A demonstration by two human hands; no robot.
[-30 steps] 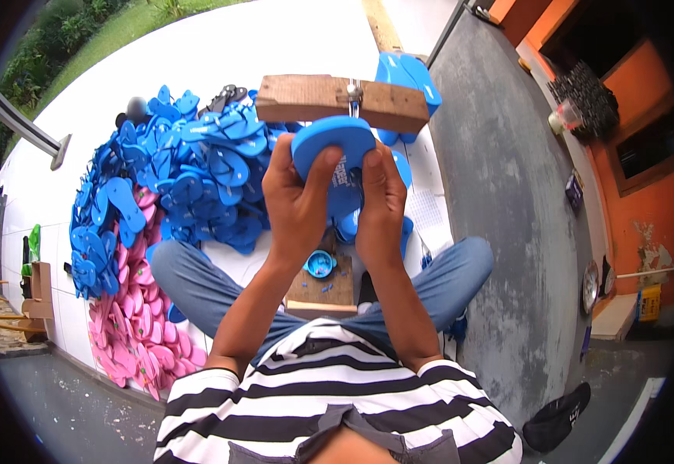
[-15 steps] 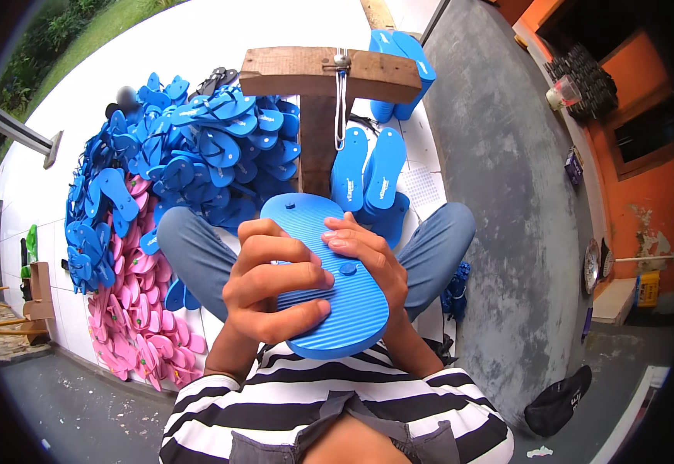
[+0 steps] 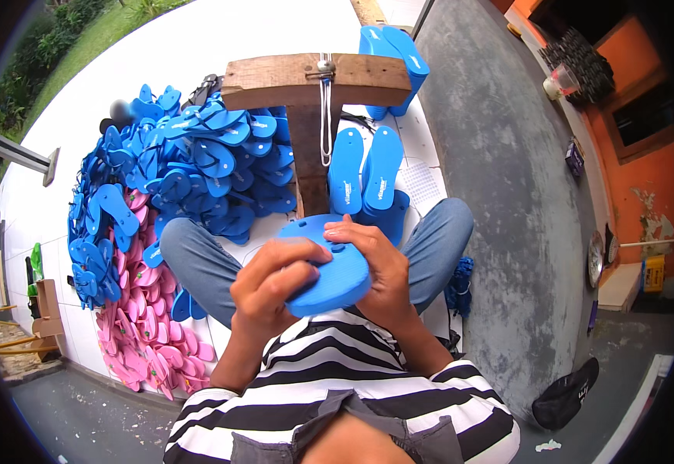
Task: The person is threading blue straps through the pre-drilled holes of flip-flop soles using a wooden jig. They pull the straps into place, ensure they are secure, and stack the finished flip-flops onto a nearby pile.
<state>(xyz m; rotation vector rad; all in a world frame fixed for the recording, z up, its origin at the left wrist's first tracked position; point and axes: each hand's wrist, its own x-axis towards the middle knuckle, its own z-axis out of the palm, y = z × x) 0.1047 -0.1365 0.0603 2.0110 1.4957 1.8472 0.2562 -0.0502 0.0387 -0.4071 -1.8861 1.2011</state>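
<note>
A blue flip-flop (image 3: 329, 282) is held in front of my chest with its underside up, tilted, showing dark plug spots near its far end and middle. My left hand (image 3: 275, 282) grips its left side, fingers curled over the underside. On the right edge, my right hand (image 3: 379, 267) is closed round it, fingertips resting near a plug. Whether a strap is on the hidden face, I cannot tell. Just beyond stands a T-shaped wooden stand (image 3: 313, 151), with a looped metal rod (image 3: 326, 124) hanging from its crossbar.
A heap of blue flip-flops (image 3: 190, 166) and a pink flip-flop heap (image 3: 147, 325) lie at left. Right of the stand are blue soles (image 3: 382, 170), a taller sole stack (image 3: 395, 66) and a printed sheet (image 3: 420, 184). Blue straps (image 3: 459, 286) lie beside my right knee.
The flip-flop has tilted, so its underside looks shorter, and its near end has moved away from me. My left fingers have drawn together and curled; both hands still hold it.
</note>
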